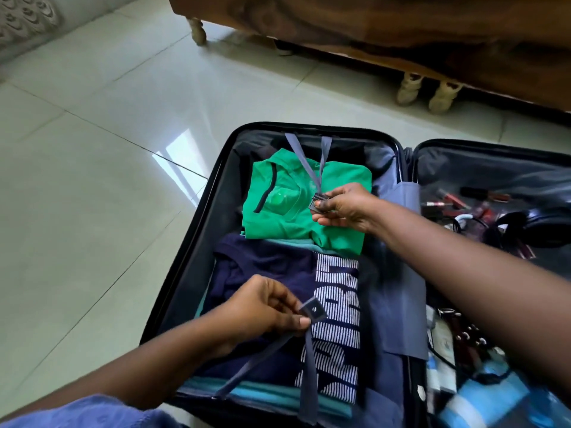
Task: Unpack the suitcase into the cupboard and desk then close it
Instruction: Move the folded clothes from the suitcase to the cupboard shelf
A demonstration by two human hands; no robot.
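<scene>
A black suitcase [197, 230] lies open on the tiled floor. Its left half holds a folded green shirt [287, 193] at the far end and a navy shirt [265, 267] with white striped lettering nearer me. My right hand [343, 208] pinches the buckle of the far grey strap [323, 162] over the green shirt. My left hand [262, 310] pinches the buckle end of the near grey strap [309, 366] over the navy shirt. The two buckle halves are apart. The right half [494, 168] holds small items under a mesh cover.
A carved wooden bed frame [401, 35] on pale turned legs [426, 91] runs across the back right. Glossy tiles [92, 180] stretch to the left of the suitcase. Cosmetics, cables and a blue pack [491, 400] fill the right half.
</scene>
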